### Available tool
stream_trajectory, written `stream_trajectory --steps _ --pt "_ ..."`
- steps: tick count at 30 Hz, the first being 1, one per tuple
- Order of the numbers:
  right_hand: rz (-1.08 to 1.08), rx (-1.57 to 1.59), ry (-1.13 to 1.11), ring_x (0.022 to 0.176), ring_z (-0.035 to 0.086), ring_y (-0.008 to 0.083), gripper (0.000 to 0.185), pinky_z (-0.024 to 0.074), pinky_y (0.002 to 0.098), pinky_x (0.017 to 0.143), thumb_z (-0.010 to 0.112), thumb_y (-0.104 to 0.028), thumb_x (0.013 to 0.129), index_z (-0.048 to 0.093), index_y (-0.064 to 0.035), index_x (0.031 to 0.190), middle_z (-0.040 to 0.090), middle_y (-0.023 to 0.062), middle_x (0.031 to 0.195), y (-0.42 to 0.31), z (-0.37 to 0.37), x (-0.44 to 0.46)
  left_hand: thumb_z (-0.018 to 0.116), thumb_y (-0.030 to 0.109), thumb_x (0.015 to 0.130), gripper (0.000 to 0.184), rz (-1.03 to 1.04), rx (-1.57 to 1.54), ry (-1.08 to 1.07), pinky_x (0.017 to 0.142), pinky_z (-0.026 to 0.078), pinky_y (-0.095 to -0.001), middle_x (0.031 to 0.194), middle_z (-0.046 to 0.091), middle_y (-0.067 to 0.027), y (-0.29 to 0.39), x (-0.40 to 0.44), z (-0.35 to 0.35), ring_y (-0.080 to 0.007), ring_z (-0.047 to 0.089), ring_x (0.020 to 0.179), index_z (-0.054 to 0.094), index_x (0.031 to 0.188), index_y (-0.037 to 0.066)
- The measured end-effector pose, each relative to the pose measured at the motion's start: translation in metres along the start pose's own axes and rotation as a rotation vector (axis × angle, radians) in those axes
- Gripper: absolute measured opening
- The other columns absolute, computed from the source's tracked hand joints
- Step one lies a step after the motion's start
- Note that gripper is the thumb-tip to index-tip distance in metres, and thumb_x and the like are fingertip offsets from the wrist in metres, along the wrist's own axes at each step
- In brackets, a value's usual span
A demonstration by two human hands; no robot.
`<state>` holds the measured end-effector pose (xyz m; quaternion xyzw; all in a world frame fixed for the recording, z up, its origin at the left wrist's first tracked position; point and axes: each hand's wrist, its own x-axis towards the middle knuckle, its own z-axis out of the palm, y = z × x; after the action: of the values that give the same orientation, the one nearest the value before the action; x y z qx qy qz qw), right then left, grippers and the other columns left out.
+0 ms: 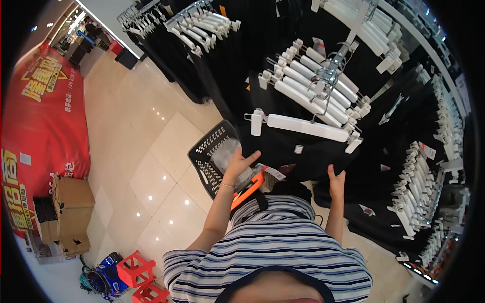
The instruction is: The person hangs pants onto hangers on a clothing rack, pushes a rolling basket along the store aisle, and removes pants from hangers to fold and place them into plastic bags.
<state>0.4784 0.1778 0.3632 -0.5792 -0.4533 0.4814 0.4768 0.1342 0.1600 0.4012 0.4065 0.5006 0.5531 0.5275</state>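
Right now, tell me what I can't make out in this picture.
All in the head view:
Most fingers of the left hand and right hand: hidden by the hands themselves or the black garment.
Print on the tag beside the left hand: too small.
Bottom of the basket: mostly hidden by pale plastic.
Lower red stool: cut off by the bottom edge.

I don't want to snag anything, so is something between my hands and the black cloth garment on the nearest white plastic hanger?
Nothing visible is: your left hand and right hand appear to touch the black cloth garment. A white-and-red paper tag shows beside the left hand, not between it and the cloth.
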Motion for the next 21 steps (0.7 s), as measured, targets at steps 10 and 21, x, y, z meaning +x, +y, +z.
stream_trajectory --steps 10,21 --pt "-0.263 -0.464 0.402 0.113 0.045 0.0218 0.051 0.0350 0.0322 0.096 0.064 -0.023 0.086 0.043 0.0052 0.123 0.047 0.0146 0.123 -0.045 0.015 -0.004 0.064 0.014 0.085 0.017 0.187 0.074 -0.029 0.059 0.045 -0.0262 0.073 0.063 -0.0071 0.010 -0.047 0.031 -0.0095 0.056 0.065 0.061 0.087 -0.003" --pt "-1.043 -0.893 -0.108 0.100 0.051 0.0243 0.038 0.0237 0.0472 0.102 0.067 -0.017 0.075 0.056 -0.0074 0.110 0.055 0.0061 0.099 -0.187 0.139 -0.003 0.062 0.014 0.085 0.021 0.331 0.107 -0.124 0.075 0.048 -0.0341 0.088 0.064 -0.0129 0.011 -0.037 0.042 -0.0197 0.061 0.083 0.058 0.097 -0.002"
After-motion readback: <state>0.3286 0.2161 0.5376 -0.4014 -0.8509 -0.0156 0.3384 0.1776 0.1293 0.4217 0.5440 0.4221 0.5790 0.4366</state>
